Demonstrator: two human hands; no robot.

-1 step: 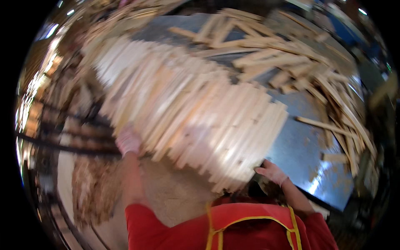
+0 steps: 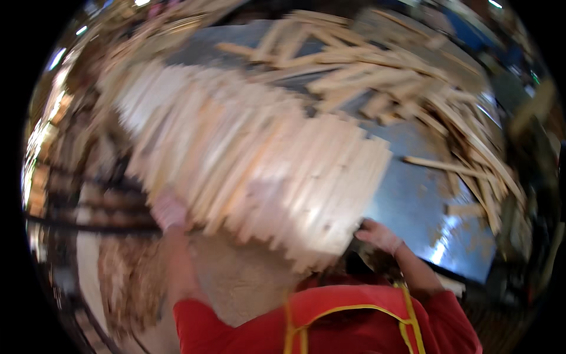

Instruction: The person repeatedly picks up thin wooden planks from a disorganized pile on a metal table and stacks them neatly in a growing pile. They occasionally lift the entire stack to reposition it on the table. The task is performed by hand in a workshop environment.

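A wide layer of pale wooden strips [image 2: 259,159] lies side by side, slanting across the middle, with uneven ends toward me. My left hand [image 2: 169,210], in a light glove, touches the near ends at the left part of the layer; motion blurs its fingers. At the layer's near right corner is my right hand [image 2: 380,237], gloved too. Its fingers are bent in toward the last strip beside the dark front edge of the metal table, and what lies inside them is hidden.
Loose wooden pieces [image 2: 377,76] are heaped over the back and right of the metal table [image 2: 407,194], one long stick [image 2: 442,167] jutting toward the layer. Dark bars [image 2: 88,224] run at the left, near a brown rough-surfaced pile [image 2: 130,277].
The whole scene has shifted slightly left in the picture as the view turned. Both hands keep about the same places against the strips.
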